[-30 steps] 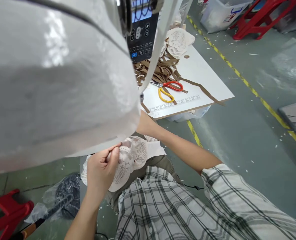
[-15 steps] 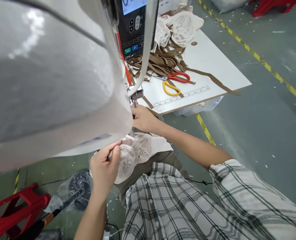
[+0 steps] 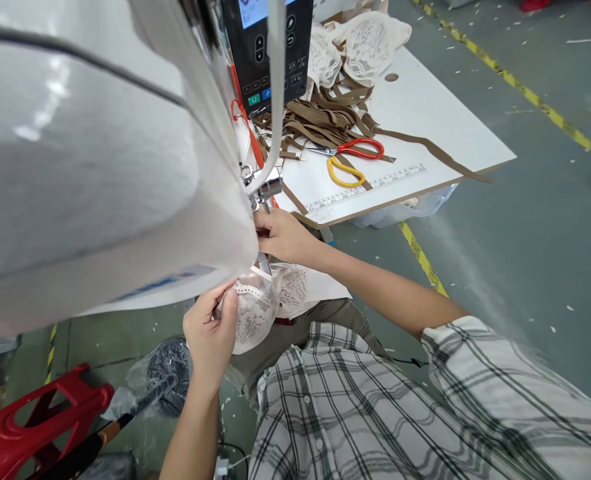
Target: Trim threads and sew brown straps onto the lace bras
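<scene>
A white lace bra (image 3: 256, 319) hangs below the head of the sewing machine (image 3: 125, 167), over my lap. My left hand (image 3: 210, 328) pinches its lace edge between thumb and fingers, at the cup's left side. My right hand (image 3: 286, 235) is under the machine's needle end, its fingers curled and partly hidden by the machine head. What those fingers hold cannot be made out. The bra's second cup and white band spread to the right, below my right wrist.
On the white table (image 3: 440, 120) lie brown fabric strips (image 3: 325, 117), scissors with red and yellow handles (image 3: 350, 160), and more lace cups (image 3: 370, 50). A control panel (image 3: 270, 60) stands behind the machine. A red stool (image 3: 40, 420) is on the floor at lower left.
The view has shifted slightly, so the machine sits a little further left. The bra's cup hangs a little differently below my hands. Both hands keep nearly the same pose.
</scene>
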Demonstrator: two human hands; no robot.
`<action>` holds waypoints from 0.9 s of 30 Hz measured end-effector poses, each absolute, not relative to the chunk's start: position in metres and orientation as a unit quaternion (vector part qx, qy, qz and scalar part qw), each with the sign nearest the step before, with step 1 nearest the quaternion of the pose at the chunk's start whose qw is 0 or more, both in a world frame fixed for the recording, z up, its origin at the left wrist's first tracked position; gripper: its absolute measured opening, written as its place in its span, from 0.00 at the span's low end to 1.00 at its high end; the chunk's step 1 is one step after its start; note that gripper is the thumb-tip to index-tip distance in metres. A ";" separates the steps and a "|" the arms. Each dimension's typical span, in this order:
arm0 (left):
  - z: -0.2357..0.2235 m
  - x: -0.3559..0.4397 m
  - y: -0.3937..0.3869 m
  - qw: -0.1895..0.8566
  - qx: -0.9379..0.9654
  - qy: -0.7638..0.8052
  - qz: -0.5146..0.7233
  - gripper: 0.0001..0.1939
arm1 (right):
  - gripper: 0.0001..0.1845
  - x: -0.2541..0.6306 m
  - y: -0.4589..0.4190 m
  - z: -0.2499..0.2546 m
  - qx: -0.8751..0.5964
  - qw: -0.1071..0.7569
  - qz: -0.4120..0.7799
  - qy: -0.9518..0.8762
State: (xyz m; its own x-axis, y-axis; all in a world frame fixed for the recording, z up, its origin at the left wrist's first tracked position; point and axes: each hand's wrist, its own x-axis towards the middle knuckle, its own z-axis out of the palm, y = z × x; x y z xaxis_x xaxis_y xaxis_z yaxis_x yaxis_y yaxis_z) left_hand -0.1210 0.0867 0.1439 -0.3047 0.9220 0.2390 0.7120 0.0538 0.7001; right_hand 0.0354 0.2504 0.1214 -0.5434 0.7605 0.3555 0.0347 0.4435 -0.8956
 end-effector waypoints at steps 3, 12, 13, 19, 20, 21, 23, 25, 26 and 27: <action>0.143 -0.121 0.087 0.135 0.583 0.704 0.383 0.11 | 0.06 0.037 0.249 0.124 -0.268 0.394 0.455 -0.752; 0.142 -0.098 0.082 -0.119 0.691 0.632 0.330 0.13 | 0.10 0.051 0.247 0.128 -0.258 0.361 0.438 -0.782; 0.141 -0.091 0.081 -0.147 0.696 0.625 0.321 0.15 | 0.11 0.051 0.247 0.129 -0.257 0.364 0.436 -0.782; 0.132 -0.062 0.077 -0.109 0.707 0.652 0.251 0.27 | 0.11 0.047 0.245 0.128 -0.274 0.370 0.412 -0.787; 0.132 -0.062 0.076 -0.105 0.708 0.654 0.245 0.28 | 0.11 0.046 0.245 0.127 -0.276 0.369 0.406 -0.789; 0.131 -0.062 0.076 -0.105 0.710 0.654 0.240 0.28 | 0.12 0.045 0.246 0.125 -0.277 0.367 0.399 -0.793; 0.131 -0.064 0.076 -0.109 0.713 0.651 0.234 0.28 | 0.12 0.044 0.248 0.121 -0.278 0.368 0.379 -0.802; 0.131 -0.066 0.077 -0.113 0.714 0.650 0.234 0.28 | 0.10 0.041 0.249 0.118 -0.284 0.371 0.357 -0.809; 0.132 -0.067 0.078 -0.114 0.715 0.649 0.234 0.27 | 0.10 0.040 0.250 0.117 -0.288 0.373 0.349 -0.810; 0.132 -0.068 0.079 -0.116 0.714 0.649 0.235 0.27 | 0.09 0.038 0.251 0.117 -0.293 0.373 0.343 -0.811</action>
State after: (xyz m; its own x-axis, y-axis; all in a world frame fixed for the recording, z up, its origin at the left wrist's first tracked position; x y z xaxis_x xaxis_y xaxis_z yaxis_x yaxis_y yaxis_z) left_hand -0.0675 0.0792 0.1317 0.0466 0.8730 0.4855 0.9816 -0.1302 0.1399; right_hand 0.0384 0.2506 0.1171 -0.5505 0.7306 0.4039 0.2187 0.5932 -0.7748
